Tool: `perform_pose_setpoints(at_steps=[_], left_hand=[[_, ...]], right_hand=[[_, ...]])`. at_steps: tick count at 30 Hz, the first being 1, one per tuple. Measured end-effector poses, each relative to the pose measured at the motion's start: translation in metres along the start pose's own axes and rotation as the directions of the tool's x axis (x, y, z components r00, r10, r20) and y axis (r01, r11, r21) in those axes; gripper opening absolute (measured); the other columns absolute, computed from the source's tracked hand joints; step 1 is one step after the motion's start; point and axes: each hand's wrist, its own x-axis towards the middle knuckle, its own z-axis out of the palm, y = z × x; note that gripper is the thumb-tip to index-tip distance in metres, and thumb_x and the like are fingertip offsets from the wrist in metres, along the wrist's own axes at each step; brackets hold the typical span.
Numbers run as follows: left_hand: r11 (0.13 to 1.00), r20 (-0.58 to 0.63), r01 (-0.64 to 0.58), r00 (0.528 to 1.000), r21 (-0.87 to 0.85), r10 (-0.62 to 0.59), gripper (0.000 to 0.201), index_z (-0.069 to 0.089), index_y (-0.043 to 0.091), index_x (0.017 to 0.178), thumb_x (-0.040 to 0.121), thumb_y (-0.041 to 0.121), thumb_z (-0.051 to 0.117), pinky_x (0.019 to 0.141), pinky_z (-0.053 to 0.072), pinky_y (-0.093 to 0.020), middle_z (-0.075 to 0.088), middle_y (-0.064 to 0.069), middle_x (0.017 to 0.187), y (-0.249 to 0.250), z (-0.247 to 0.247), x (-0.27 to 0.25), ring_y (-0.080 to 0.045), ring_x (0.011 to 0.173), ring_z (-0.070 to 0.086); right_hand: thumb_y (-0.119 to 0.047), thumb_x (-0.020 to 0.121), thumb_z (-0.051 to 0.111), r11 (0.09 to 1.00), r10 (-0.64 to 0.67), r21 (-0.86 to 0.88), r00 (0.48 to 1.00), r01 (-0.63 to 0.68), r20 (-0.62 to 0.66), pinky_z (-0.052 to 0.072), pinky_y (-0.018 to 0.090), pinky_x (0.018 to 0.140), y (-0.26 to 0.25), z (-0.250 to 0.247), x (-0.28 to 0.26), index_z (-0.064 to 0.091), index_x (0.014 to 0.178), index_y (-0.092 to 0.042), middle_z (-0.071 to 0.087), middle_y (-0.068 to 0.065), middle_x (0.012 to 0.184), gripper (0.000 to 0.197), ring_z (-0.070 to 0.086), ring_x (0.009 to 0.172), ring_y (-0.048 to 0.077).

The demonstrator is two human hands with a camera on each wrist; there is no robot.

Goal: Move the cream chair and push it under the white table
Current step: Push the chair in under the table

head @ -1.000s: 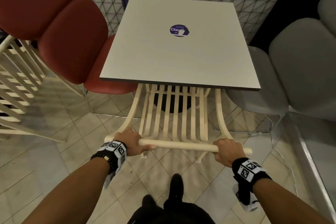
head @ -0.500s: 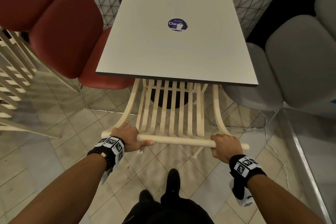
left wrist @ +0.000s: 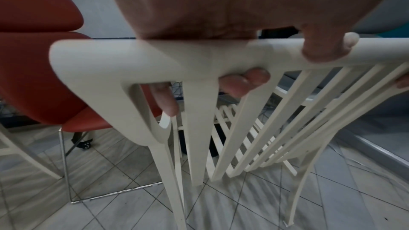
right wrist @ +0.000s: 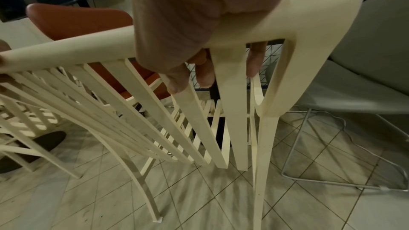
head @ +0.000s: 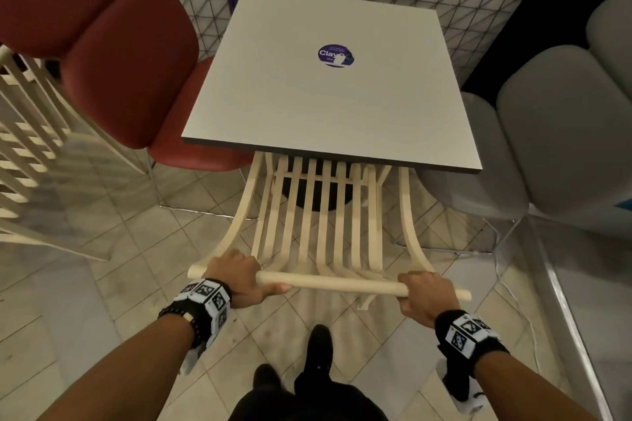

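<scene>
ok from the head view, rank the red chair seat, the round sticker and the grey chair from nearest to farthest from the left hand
1. Red chair seat, ahead and left of the left hand.
2. Round sticker, on the white table ahead.
3. Grey chair, far right.

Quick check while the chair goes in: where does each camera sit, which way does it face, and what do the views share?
Head: looks down at the white table, cream chair, both forearms, left hand, right hand, shoes.
Left wrist: below the left hand, facing the chair's left corner; red chair behind.
Right wrist: below the right hand, facing the right corner; grey chair behind.
Shared: all show the chair's top rail and slats.
</scene>
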Motion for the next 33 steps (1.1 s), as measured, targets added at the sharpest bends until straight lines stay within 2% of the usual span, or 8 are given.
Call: perform_pose_setpoints(at_steps=[5, 7, 11, 15, 19, 24, 30, 33], left_hand=[[0.999, -0.001, 0.003, 1.000, 0.048, -0.003, 0.099, 0.066, 0.025, 0.096, 0.056, 0.100, 0.018, 0.078, 0.046, -0.041, 0.061, -0.004, 0.105, 0.003, 0.014, -0.012, -0.020, 0.100, 0.057], [0.998, 0.002, -0.001, 1.000, 0.055, 0.001, 0.099, 0.066, 0.024, 0.095, 0.056, 0.100, 0.018, 0.078, 0.045, -0.041, 0.060, -0.004, 0.105, 0.002, 0.011, -0.011, -0.020, 0.097, 0.057], [0.997, 0.001, -0.017, 1.000, 0.071, 0.017, 0.092, 0.061, 0.023, 0.081, 0.055, 0.101, 0.018, 0.076, 0.046, -0.040, 0.062, -0.003, 0.097, 0.000, 0.004, -0.004, -0.017, 0.082, 0.048], [0.995, -0.048, -0.034, 0.998, 0.091, 0.038, 0.095, 0.065, 0.022, 0.082, 0.056, 0.100, 0.018, 0.077, 0.049, -0.040, 0.060, -0.002, 0.092, 0.003, 0.003, 0.003, -0.017, 0.080, 0.048], [0.994, -0.107, -0.050, 0.992, 0.100, 0.060, 0.090, 0.057, 0.025, 0.073, 0.054, 0.101, 0.013, 0.075, 0.049, -0.039, 0.061, -0.003, 0.094, 0.005, -0.002, 0.011, -0.017, 0.079, 0.048], [0.993, -0.145, -0.046, 0.987, 0.106, 0.061, 0.105, 0.067, 0.023, 0.081, 0.049, 0.102, 0.006, 0.077, 0.051, -0.040, 0.056, -0.002, 0.087, 0.003, -0.017, 0.033, -0.018, 0.079, 0.051], [0.992, -0.119, -0.074, 0.989, 0.101, 0.086, 0.093, 0.064, 0.022, 0.074, 0.060, 0.099, 0.014, 0.074, 0.049, -0.039, 0.052, -0.001, 0.082, 0.017, -0.020, 0.043, -0.018, 0.080, 0.052], [0.989, -0.124, -0.086, 0.987, 0.120, 0.101, 0.092, 0.060, 0.023, 0.071, 0.058, 0.100, 0.011, 0.074, 0.051, -0.039, 0.051, -0.002, 0.081, 0.014, -0.021, 0.044, -0.019, 0.079, 0.054]], right_hand=[[-0.034, 0.077, 0.053, 1.000, -0.031, -0.006, 1.000, 0.031, 0.006, 0.037, 0.032, 0.061, 0.002, 0.007, -0.013, 0.060, 0.091, -0.025, 0.068, -0.005, 0.089, 0.017, 0.062, 0.084, 0.023], [-0.034, 0.077, 0.054, 0.999, -0.030, -0.011, 1.000, 0.030, 0.007, 0.037, 0.032, 0.061, 0.000, 0.006, -0.012, 0.060, 0.093, -0.025, 0.068, -0.004, 0.089, 0.019, 0.063, 0.085, 0.023], [-0.032, 0.076, 0.054, 1.000, -0.025, -0.018, 1.000, 0.025, 0.000, 0.038, 0.032, 0.060, -0.001, 0.002, -0.006, 0.060, 0.091, -0.025, 0.066, -0.002, 0.084, 0.018, 0.063, 0.081, 0.025], [-0.033, 0.077, 0.054, 1.000, -0.010, -0.024, 1.000, 0.010, -0.008, 0.037, 0.032, 0.061, 0.005, -0.001, 0.000, 0.060, 0.094, -0.025, 0.060, -0.003, 0.080, 0.020, 0.063, 0.082, 0.025], [-0.033, 0.077, 0.054, 1.000, 0.006, -0.019, 1.000, -0.006, -0.012, 0.037, 0.033, 0.063, 0.009, -0.004, 0.008, 0.059, 0.093, -0.024, 0.050, -0.007, 0.077, 0.019, 0.062, 0.082, 0.026], [-0.032, 0.077, 0.056, 1.000, 0.000, -0.025, 0.999, -0.001, -0.036, 0.039, 0.032, 0.063, 0.015, -0.018, 0.031, 0.061, 0.093, -0.026, 0.064, -0.004, 0.084, 0.018, 0.063, 0.081, 0.025], [-0.033, 0.077, 0.060, 0.999, -0.008, -0.035, 0.999, 0.006, -0.041, 0.047, 0.036, 0.069, 0.032, -0.025, 0.042, 0.063, 0.096, -0.024, 0.068, -0.001, 0.090, 0.022, 0.064, 0.083, 0.028], [-0.031, 0.075, 0.061, 0.999, -0.001, -0.035, 0.998, -0.001, -0.057, 0.041, 0.034, 0.064, 0.031, -0.023, 0.042, 0.064, 0.093, -0.023, 0.069, 0.000, 0.085, 0.020, 0.065, 0.079, 0.028]])
